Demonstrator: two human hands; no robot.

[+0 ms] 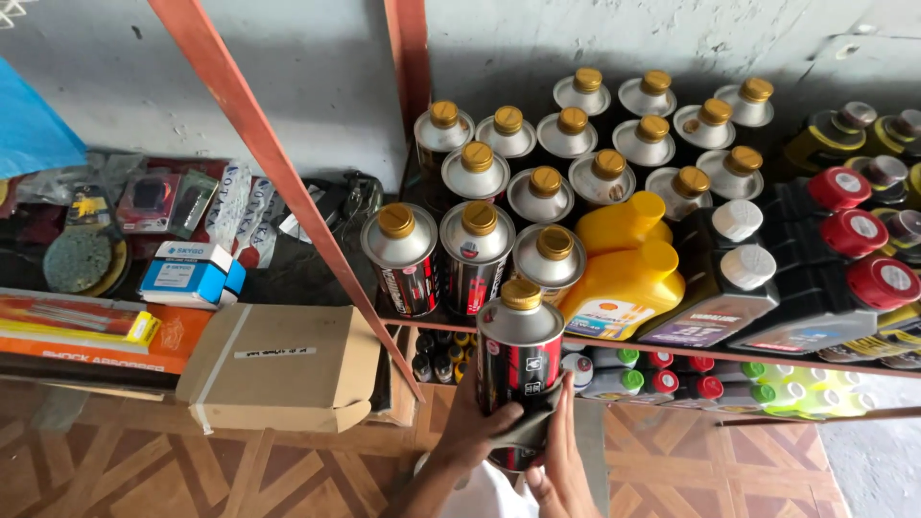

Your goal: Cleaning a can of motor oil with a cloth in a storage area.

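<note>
2 hands on 1 can: left hand (477, 424) wrapped round the lower body of the gold-capped metal can (519, 347), thumb pressed across its front, clamped firm; right hand (564, 459) flat along the can's right side, fingers pointing up, pinning a dark grey cloth (538, 425) against the metal, closed on cloth and can together. Held upright, cap on, in front of the shelf edge (691, 351) and below it, clear of the rows behind; gap visible at the front of the row just behind it.

Judged from the grip: wiping in hand, cloth working the lower half, label side toward the camera. Any further turn of the can calls for a loosened left thumb and a steady right palm; any return to the shelf calls for a lift over the edge without knocking the neighbours.

Outward: about 20 matching shelf cans (477, 251) packed cap to cap; 2 yellow jugs (624, 278) just to the right; black bottles with white caps (743, 288), then red-capped bottles (854, 235). Small bottles (662, 381) on the lower shelf. Orange rack upright (288, 206) slanting across; cardboard box (278, 369) and blue-and-white box (192, 273) to the left; patterned tile floor (720, 451) underneath.
</note>
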